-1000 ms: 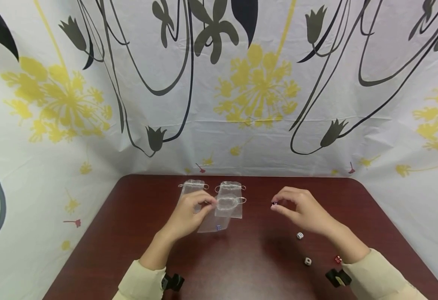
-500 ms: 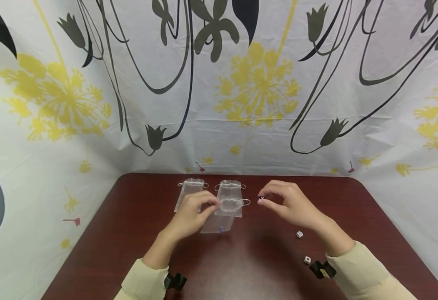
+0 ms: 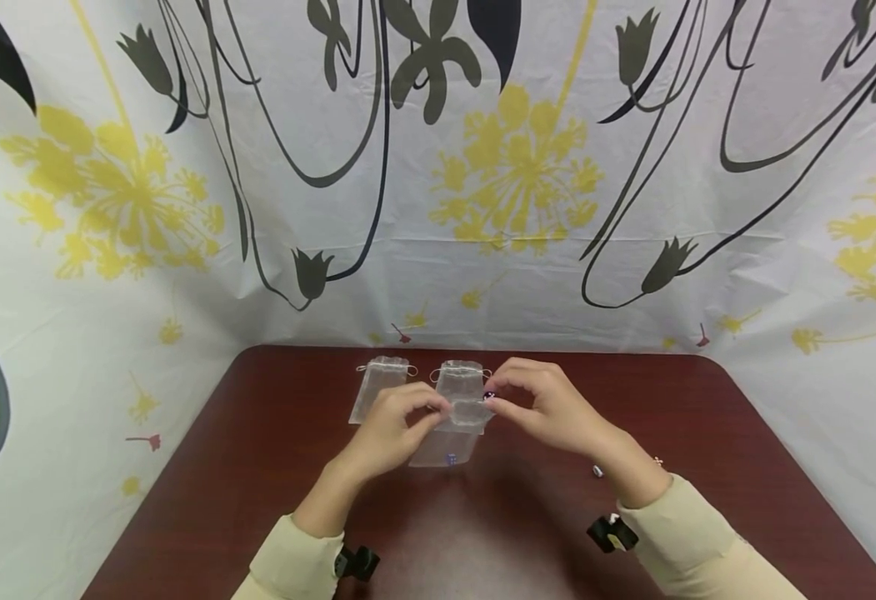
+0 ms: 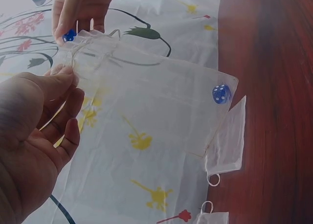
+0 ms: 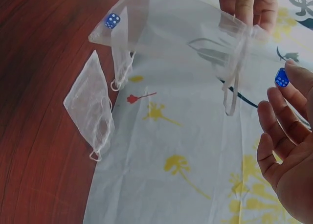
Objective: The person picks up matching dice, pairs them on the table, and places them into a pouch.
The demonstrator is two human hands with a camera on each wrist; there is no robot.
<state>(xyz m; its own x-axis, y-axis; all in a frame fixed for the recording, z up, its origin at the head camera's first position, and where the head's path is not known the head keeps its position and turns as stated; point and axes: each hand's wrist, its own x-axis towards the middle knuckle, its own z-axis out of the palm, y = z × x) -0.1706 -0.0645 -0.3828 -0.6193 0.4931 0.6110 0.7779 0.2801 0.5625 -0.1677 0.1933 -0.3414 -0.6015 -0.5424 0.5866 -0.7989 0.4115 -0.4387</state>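
In the head view my left hand [image 3: 392, 425] pinches the rim of a sheer white drawstring pouch [image 4: 146, 97], which hangs tilted above the table. A blue die [image 4: 221, 94] with white pips lies in the pouch's bottom corner. My right hand [image 3: 546, 408] pinches a second blue die [image 5: 281, 78] between thumb and fingertip, close beside the pouch's gathered mouth. Whether that die touches the fabric I cannot tell. Two more sheer pouches, one at the left [image 3: 377, 396] and one behind the held pouch [image 3: 458, 382], lie flat on the table.
A white die [image 3: 598, 471] lies on the dark red table [image 3: 257, 483] by my right forearm, which hides part of the table there. Behind the table's far edge hangs a white cloth [image 3: 377, 300] with a flower print.
My right hand has moved left with its blue die, up to the pouch's mouth. The left hand has shifted slightly right with the pouch. My right sleeve now covers the loose dice nearer me.
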